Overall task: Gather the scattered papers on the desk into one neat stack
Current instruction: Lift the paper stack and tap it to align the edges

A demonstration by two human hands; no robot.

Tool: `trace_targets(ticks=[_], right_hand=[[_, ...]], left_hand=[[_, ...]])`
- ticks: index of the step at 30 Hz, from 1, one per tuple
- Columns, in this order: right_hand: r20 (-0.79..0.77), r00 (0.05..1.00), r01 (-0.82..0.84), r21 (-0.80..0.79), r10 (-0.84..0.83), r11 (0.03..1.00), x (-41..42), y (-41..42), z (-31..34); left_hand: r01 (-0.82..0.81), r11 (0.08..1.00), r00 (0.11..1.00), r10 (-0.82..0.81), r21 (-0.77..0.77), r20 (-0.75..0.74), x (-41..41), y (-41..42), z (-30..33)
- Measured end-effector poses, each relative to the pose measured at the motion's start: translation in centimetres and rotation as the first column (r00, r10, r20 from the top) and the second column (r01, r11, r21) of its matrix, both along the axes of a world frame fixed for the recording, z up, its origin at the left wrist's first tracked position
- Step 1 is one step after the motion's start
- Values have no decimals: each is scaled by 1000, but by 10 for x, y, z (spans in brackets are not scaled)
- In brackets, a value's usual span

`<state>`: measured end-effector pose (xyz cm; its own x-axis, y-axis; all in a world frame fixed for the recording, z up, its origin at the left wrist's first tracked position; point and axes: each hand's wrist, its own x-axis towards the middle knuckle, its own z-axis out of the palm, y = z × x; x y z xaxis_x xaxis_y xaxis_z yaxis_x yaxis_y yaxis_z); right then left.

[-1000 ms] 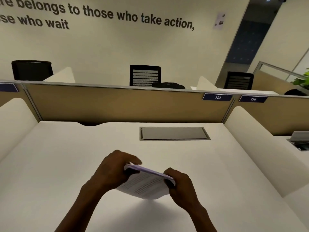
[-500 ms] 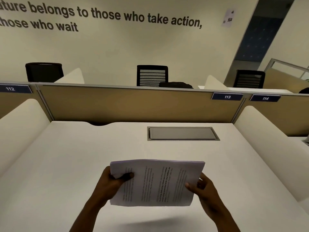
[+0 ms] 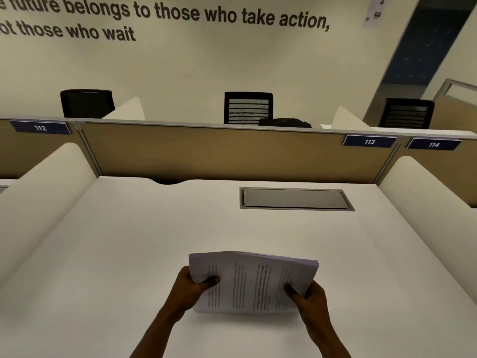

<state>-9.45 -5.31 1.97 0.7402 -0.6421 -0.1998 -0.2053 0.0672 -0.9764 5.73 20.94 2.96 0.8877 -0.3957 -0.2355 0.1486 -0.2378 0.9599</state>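
Papers held upright in both hands, lower edge on the desk

Papers [image 3: 254,282] sit at about 6 o'clock on the desk [image 3: 129,254], nearest the wearer, gathered into one bundle with its lower edge apparently resting on the white top and the printed face leaning back toward the camera. The left hand [image 3: 189,290] is closed around the bundle's 9 o'clock edge, thumb across the front sheet and the other fingers hidden behind. The right hand [image 3: 311,295] grips the 3 o'clock edge the same way, thumb on the print, fingers curled out of sight at the back.

The bundle looks light and limp: its top edge bows up in the middle and the sheets fan slightly at the upper right corner, so the edges are not yet flush. Loose sheets like these will likely slide against each other and buckle if squeezed in the centre. The side edges, low down where the hands already are, seem the right place to hold, with a loose enough grip for the sheets to settle when tapped.

Farther out, toward 12 o'clock, no stray sheets show on the desk. A closed grey cable hatch [image 3: 295,198] is set flush into the top at about 1 o'clock, well apart from the bundle. Beyond it stands the tan divider panel [image 3: 219,153], with a label reading 113 [image 3: 369,141] at its right end
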Motion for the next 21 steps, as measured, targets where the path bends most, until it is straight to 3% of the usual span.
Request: trace_targets(ticks=[21], right_hand=[[44, 999, -3, -23, 4, 1000, 9, -3, -16]], left_hand=[[-90, 993, 996, 90, -77, -5, 1, -4, -21]])
